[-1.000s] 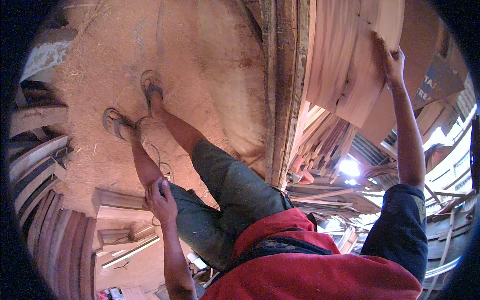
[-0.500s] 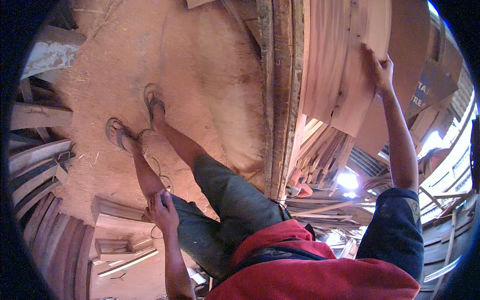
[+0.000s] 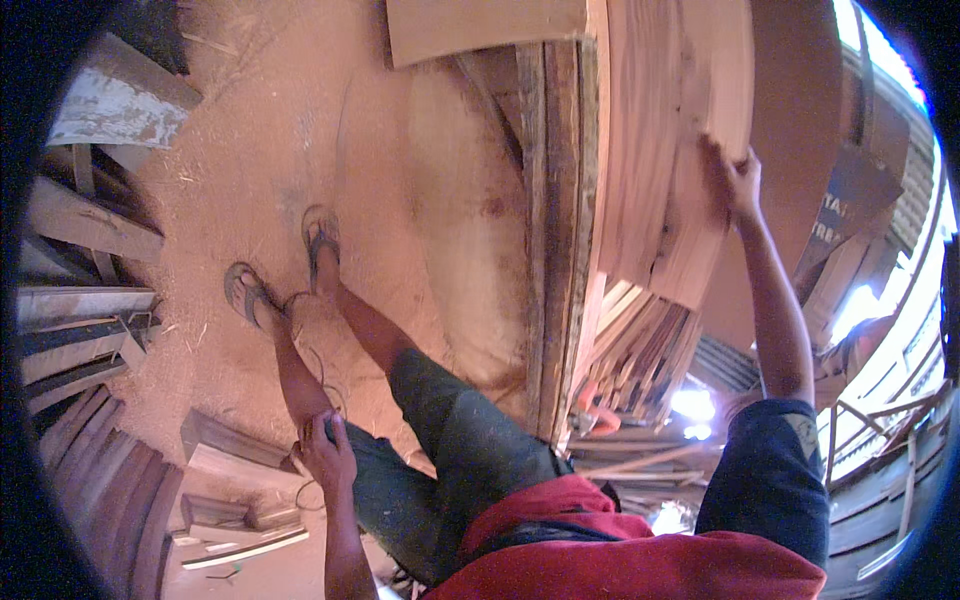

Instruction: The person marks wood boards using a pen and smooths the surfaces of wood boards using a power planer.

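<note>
Keeping right hand [image 3: 742,182] at the edge of a grained wooden panel [image 3: 650,130], right of weathered timber [image 3: 560,240]; cannot tell whether gripping or merely touching. Half-curling left hand [image 3: 328,455] near left leg [image 3: 297,367], contents unclear. Now viewing more board [image 3: 480,30] ahead, apparently without interrupting panel contact.

A red cloth shirt [image 3: 640,572] with a short navy-blue sleeve [image 3: 762,490] bearing a pale print [image 3: 805,438], dark grey-green, light-flecked, knee-length shorts [image 3: 490,435], and flat grey thong sandals [image 3: 318,214] are worn
</note>
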The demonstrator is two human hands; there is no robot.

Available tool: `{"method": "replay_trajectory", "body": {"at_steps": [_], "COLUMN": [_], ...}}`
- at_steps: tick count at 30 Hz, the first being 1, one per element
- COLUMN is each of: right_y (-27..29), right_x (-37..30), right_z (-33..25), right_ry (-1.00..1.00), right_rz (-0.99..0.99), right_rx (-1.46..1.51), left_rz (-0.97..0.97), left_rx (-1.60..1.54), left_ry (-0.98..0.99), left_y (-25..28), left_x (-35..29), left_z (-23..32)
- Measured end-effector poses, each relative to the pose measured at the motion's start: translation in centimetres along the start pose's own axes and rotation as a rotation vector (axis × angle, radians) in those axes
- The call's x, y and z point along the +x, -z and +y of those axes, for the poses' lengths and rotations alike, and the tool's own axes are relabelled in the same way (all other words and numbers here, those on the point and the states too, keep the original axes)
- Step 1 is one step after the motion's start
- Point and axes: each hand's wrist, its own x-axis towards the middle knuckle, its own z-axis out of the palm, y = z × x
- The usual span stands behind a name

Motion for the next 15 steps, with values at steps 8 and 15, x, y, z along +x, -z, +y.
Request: {"method": "replay_trajectory", "body": {"at_steps": [8, 15], "right_y": [-1.3, -1.9], "right_x": [-0.9, -1.1], "right_z": [-5.7, -7.2], "right_ry": [-0.172, -0.209], "right_rz": [-0.004, -0.008], "right_rx": [0.067, 0.059], "left_rz": [0.062, 0.052], "left_rx": [0.044, 0.035], "left_ry": [0.018, 0.059], "left_y": [-0.4, 0.7], "left_x": [-0.4, -0.6], "left_z": [-1.5, -0.7]}}
